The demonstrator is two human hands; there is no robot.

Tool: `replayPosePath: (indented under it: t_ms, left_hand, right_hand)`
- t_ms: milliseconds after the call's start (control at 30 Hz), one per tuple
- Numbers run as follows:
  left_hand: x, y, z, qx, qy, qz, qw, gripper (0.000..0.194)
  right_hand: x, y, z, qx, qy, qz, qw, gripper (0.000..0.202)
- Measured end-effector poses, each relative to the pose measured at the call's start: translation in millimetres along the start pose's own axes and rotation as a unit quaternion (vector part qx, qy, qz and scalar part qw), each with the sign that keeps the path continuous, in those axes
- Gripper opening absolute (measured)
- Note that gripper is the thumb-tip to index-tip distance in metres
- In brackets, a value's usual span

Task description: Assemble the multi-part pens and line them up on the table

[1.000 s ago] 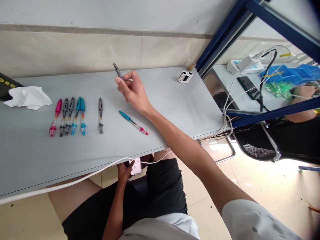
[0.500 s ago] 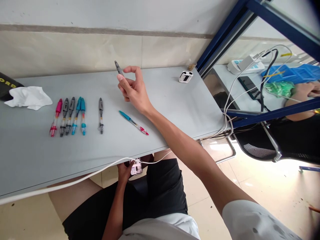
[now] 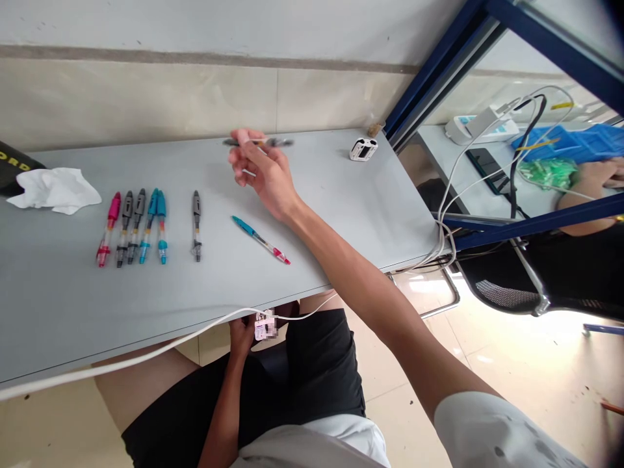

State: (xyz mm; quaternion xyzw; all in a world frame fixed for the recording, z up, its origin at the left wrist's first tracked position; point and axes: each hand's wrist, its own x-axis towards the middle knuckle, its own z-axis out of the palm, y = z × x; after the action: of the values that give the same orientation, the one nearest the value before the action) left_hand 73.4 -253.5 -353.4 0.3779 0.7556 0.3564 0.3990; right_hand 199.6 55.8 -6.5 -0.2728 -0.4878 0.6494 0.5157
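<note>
My right hand (image 3: 260, 162) is raised over the back of the grey table (image 3: 205, 286), its fingers closed on a dark pen (image 3: 280, 142) that lies blurred and roughly level across them. Below it on the table rests a teal and red pen (image 3: 260, 240), slanted. A single grey pen (image 3: 197, 224) stands apart to the left. Further left is a row of several pens: a pink one (image 3: 111, 227), grey ones and teal ones. My left hand (image 3: 242, 335) is down at my lap under the table edge, beside a pinkish item (image 3: 264, 326); its fingers are mostly hidden.
A white tissue (image 3: 56, 190) lies on a black item (image 3: 12, 169) at the far left. A white device (image 3: 363, 149) stands at the back right. A white cable (image 3: 160, 351) crosses the front edge. Behind a blue frame are blue bins (image 3: 585, 142) and another person's arm (image 3: 587, 214).
The dark pen has swung from pointing up to lying nearly level in my right hand, whose fingers have shifted around it. The pens on the table have not moved.
</note>
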Motion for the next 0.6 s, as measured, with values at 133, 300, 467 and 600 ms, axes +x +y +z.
replayPosePath:
  t_ms: [133, 300, 467, 600]
  left_hand:
    - [-1.1, 1.7, -0.2, 0.007, 0.006, 0.0, 1.0, 0.048]
    - [-3.7, 7.9, -2.5, -0.003, -0.003, 0.004, 1.0, 0.045]
    - [-5.0, 8.6, -6.9, -0.003, -0.013, 0.008, 1.0, 0.043]
    - [-9.4, 5.3, -8.5, 0.002, -0.014, 0.014, 1.0, 0.04]
  right_hand:
    - [3.8, 5.0, -2.7, 0.004, -0.006, 0.007, 1.0, 0.055]
    - [5.2, 3.3, -6.9, -0.027, 0.012, 0.03, 0.999, 0.056]
    - [9.6, 4.8, -10.8, 0.022, 0.012, 0.018, 1.0, 0.067]
    - [9.8, 2.8, -13.2, 0.087, 0.006, 0.034, 0.996, 0.076]
